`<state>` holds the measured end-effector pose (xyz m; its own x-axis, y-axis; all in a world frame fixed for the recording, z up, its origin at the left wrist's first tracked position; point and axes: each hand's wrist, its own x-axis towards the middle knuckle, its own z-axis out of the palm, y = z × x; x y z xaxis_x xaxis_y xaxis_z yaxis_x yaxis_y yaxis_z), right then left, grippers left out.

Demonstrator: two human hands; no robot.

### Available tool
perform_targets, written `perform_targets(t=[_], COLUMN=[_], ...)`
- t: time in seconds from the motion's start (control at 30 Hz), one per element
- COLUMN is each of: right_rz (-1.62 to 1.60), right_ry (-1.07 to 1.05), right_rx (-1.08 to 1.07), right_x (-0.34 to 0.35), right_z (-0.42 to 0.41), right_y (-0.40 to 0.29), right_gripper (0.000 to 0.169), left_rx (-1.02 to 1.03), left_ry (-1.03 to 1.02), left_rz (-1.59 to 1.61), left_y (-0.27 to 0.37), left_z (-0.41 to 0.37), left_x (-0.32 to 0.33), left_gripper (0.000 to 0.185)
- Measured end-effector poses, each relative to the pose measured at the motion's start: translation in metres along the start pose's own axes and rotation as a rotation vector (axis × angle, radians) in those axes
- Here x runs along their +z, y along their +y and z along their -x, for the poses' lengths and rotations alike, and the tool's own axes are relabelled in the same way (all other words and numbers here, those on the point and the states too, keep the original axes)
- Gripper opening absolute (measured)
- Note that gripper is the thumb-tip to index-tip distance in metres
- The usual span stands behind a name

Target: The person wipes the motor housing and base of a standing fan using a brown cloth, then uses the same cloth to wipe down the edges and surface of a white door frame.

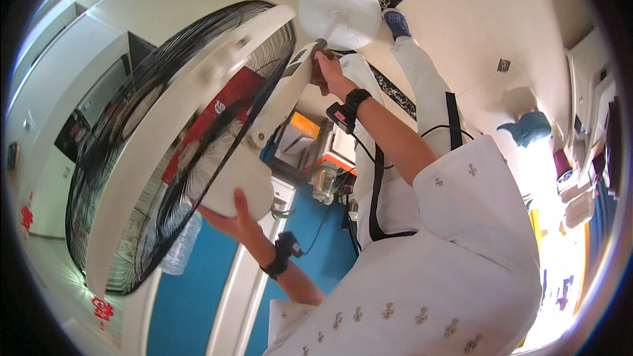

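Observation:
A pedestal fan stands before me, its round head point(148, 143) filling the left side, with black wire guards and a pale rim band. My left hand point(235, 220) cups the underside of the cream motor housing point(237, 180), thumb raised along its back. Higher up, my right hand point(330, 71) is closed around the fan's stand, at the end of the cream neck point(284, 101). Its far fingers are in shade, partly hidden. Beyond that hand, a thin pole runs to the round white base point(341, 2) on the floor.
Cabled black devices are strapped to both wrists. Past the fan are a clear plastic bottle or wrap point(182, 249), an orange-and-white box point(299, 131), a glass jar point(324, 185) and a blue surface point(311, 237). A blue clog point(396, 23) is on a foot beside the base.

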<state>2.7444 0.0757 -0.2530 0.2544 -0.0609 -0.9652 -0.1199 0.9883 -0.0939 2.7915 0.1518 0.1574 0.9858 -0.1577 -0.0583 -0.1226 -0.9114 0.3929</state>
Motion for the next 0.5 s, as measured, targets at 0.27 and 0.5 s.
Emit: perform_targets(t=[0.27, 0.5], right_rz=[-0.276, -0.165], right_ry=[-0.157, -0.302], right_rx=[0.198, 0.37], right_x=[0.025, 0.046], right_z=[0.067, 0.109], right_y=[0.034, 0.021], right_gripper=[0.027, 0.042], left_rx=[0.025, 0.061], left_ry=[-0.016, -0.02], left_rz=[0.04, 0.121], left_y=[0.008, 0.003], left_z=[-0.003, -0.012], left_x=[-0.012, -0.022], left_gripper=[0.1, 0.107])
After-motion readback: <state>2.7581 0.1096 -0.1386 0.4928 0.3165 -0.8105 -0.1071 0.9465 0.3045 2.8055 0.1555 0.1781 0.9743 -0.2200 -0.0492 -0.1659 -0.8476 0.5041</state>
